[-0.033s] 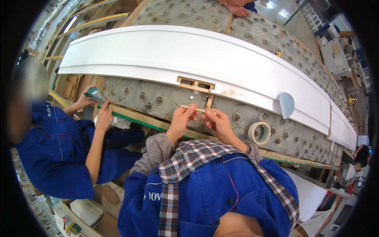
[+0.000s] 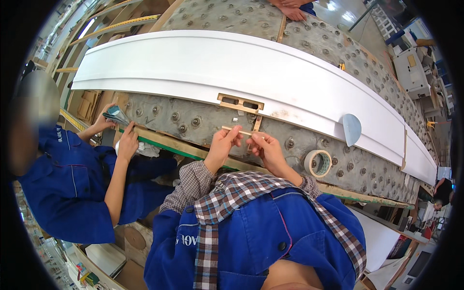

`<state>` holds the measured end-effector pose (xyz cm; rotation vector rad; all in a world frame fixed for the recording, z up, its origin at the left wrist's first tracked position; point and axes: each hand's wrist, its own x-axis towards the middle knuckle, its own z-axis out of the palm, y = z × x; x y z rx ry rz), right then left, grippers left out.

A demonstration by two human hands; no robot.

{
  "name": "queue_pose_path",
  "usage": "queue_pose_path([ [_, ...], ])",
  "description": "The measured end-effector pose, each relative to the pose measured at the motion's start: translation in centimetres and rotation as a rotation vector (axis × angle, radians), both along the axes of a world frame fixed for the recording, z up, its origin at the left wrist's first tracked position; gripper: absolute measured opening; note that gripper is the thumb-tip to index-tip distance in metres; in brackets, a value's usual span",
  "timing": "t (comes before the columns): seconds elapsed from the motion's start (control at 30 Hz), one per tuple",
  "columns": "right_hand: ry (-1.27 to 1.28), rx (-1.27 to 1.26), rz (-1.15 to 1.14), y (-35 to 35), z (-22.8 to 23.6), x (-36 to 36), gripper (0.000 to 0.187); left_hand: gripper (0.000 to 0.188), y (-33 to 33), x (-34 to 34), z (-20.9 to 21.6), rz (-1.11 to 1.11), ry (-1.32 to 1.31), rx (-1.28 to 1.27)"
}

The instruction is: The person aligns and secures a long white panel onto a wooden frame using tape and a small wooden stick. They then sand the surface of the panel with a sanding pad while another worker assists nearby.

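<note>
- Blue work clothes fill the left side: a co-worker (image 2: 72,183) sits close by, one hand (image 2: 104,120) up at a rolled grey-blue sheet (image 2: 117,115), the other hand (image 2: 128,145) at its lower end.
- White across the middle, and it's a long one: a panel (image 2: 232,63) spans the grey, studded worktop (image 2: 212,116), its outline bowed by the lens.
- Into the centre, and the wearer's left hand (image 2: 223,149) has a narrow pinch, thumb and fingers closed on a thin pale stick (image 2: 245,133).
- Just beyond that grip lies a small white piece (image 2: 235,119), loose on the worktop; past it, a brown-rimmed cut-out (image 2: 240,103) with two openings sits in the panel's near edge.
- The stick itself is up between both hands, in front of the cut-out, one end poking out left of the left fingers.
- Right hand (image 2: 270,153) next: thumb and fingertips pinched narrow on the stick's right end, a wooden strip (image 2: 257,124) visible just beyond.
- Up top, another person's hands (image 2: 292,9) rest together at the far side.
- Right of the wearer's right hand, a roll of tape (image 2: 308,164) lies on the worktop, near but apart.
- Further along, a small orange item (image 2: 341,66) shows by the panel's far edge, and a pale blue half-round sheet (image 2: 352,129) overlaps the near edge.
- Far right, another person (image 2: 443,191) appears at the rim, small and bent by the lens.
</note>
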<state>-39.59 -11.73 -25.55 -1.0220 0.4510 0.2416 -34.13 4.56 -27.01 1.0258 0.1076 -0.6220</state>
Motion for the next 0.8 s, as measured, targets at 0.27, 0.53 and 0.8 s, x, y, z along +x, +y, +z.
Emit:
queue_pose_path([
  [0.27,0.066,0.070,-0.184,1.7,-1.7,4.6,0.024,0.027,-2.4,4.0,-1.6,0.090,0.006,0.090],
  [0.53,0.089,0.122,-0.283,2.6,-2.4,6.3,0.024,0.028,-3.1,5.4,-2.3,0.131,0.038,0.158],
  [0.8,0.149,0.092,-0.286,2.3,-2.4,6.5,0.027,0.029,-3.1,5.7,-2.3,0.119,0.047,0.163],
])
